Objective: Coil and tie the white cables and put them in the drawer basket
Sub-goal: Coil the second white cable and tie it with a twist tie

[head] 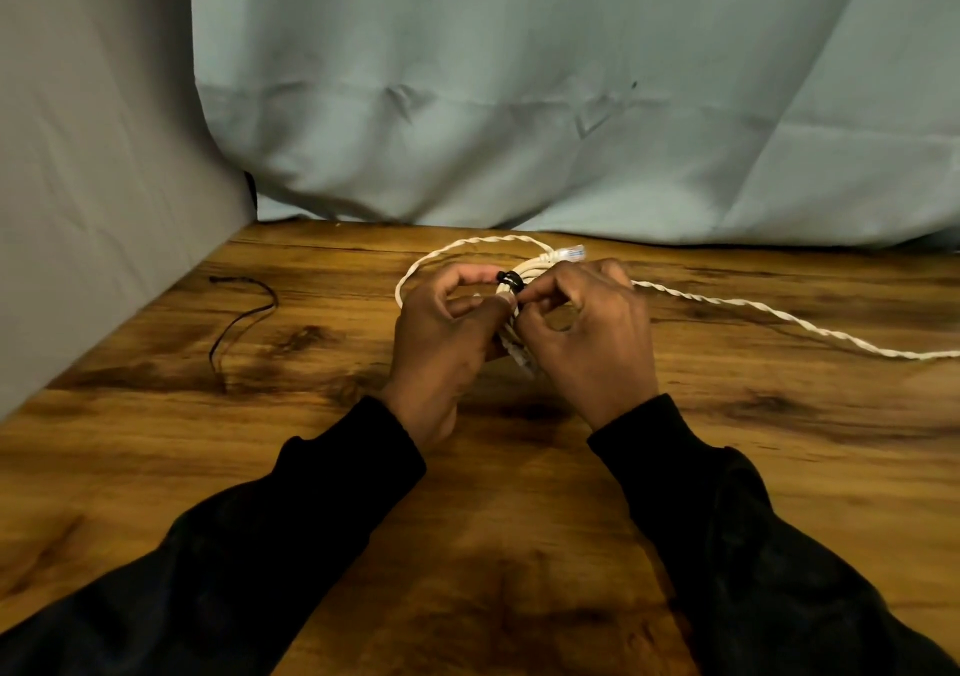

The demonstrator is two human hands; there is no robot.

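Coil mostly hidden behind hands; loose white cable cut off at R edge; sleeves cropped at bottom.

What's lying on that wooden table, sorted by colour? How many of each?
White: 2, the coiled cable in both hands and the twisted cable trailing right.
Black: 2, the tie round the coil and a loose tie at left.
Total: 4.

white cable, black tie, wood-grain table
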